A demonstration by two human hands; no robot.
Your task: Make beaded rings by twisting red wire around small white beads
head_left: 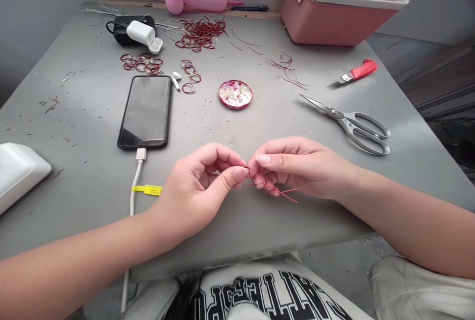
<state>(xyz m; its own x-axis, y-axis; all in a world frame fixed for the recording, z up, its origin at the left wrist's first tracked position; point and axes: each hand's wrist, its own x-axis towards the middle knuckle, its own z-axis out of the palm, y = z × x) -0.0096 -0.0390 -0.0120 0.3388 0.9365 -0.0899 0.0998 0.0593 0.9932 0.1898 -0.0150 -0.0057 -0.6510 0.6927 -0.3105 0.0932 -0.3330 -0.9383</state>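
My left hand [202, 186] pinches a thin red cord [264, 185] between thumb and forefinger, near the table's front edge. Facing it, my right hand [300, 164] has its fingers curled round the same cord. The cord makes a small loop between the hands, and its loose ends stick out below my right fingers. Beyond my hands lies a round red-rimmed dish [235, 106] of small pale and pink beads [236, 93]. Grey-handled scissors [345, 121] lie open to the right, past my right hand.
A phone [145, 111] with a white charging cable [134, 186] lies left. Finished cord rings [143, 64], a red cord pile [202, 33] and an earbud case [141, 32] are farther back. At the right are a red cutter [358, 71] and a pink bin [326, 21].
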